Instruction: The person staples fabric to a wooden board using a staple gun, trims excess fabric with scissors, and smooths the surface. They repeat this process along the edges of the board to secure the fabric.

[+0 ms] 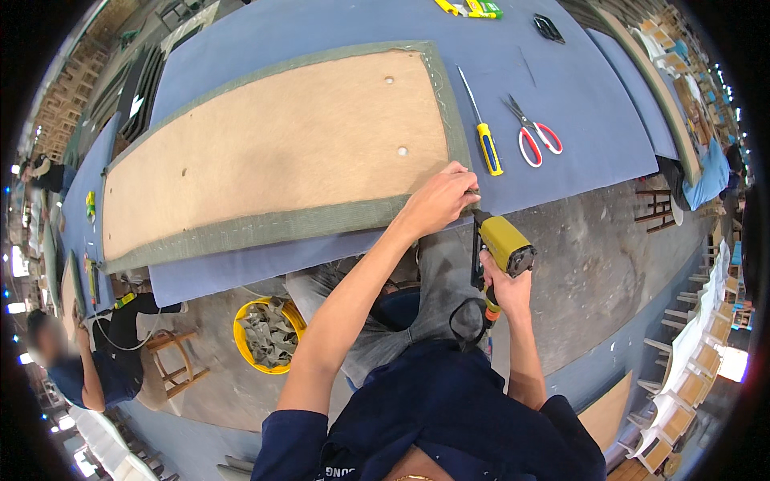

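Note:
A long wooden panel [281, 144] lies on the blue-covered table, its grey-green fabric [265, 232] folded over the edges and stapled along parts of the border. At the panel's near right corner, my left hand [437, 200] is closed, its fingers pinching the folded fabric. My right hand [508, 290] grips a yellow and black staple gun [507, 242] by its handle. The gun's nose points at that corner, close to my left fingertips; whether it touches the fabric is hard to tell. A hose connects at the bottom of the handle.
Right of the panel lie a yellow-handled screwdriver [487, 144] and red-and-white scissors [531, 135]. A black item [549, 29] and a yellow-green packet [473, 8] sit farther back. A yellow bucket of fabric scraps [269, 335] stands left of my legs. Another person [108, 361] works at the left.

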`<move>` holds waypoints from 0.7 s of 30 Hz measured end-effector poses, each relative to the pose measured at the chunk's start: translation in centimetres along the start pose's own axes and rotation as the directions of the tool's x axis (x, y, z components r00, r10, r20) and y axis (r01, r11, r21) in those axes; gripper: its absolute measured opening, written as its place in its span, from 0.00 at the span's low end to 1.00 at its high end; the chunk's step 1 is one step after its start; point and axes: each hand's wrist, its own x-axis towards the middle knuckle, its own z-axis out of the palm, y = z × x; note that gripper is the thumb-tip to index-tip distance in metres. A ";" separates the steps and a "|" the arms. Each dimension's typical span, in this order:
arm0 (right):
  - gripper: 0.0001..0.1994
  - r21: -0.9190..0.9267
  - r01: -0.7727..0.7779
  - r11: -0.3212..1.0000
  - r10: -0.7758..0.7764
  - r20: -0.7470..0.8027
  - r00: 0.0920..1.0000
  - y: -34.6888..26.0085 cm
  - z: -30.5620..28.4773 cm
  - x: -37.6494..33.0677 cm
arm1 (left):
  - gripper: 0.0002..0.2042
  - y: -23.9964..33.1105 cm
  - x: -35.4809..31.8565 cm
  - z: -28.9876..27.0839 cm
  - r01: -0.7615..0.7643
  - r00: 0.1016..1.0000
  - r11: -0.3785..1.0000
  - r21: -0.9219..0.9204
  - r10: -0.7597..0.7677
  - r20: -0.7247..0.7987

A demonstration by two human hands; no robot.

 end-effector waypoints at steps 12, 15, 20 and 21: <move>0.15 -0.139 -0.059 0.989 0.034 -0.179 0.983 2.2 1.7 -0.8 | 0.10 -0.5 -0.2 -0.1 0.050 0.999 0.993 -0.103 -0.049 0.004; 0.15 -0.099 -0.064 0.993 0.043 -0.202 0.979 2.9 2.6 -0.9 | 0.09 -1.1 0.1 0.5 0.030 0.999 0.994 -0.110 -0.028 0.015; 0.17 -0.247 0.060 0.967 -0.129 -0.275 0.953 3.3 3.9 -0.3 | 0.07 -0.9 0.1 -0.1 0.110 0.994 0.980 -0.165 -0.113 -0.007; 0.18 -0.185 0.053 0.981 -0.096 -0.231 0.968 3.1 3.6 -0.2 | 0.07 -1.1 0.0 -0.1 0.149 0.987 0.968 -0.204 -0.157 -0.021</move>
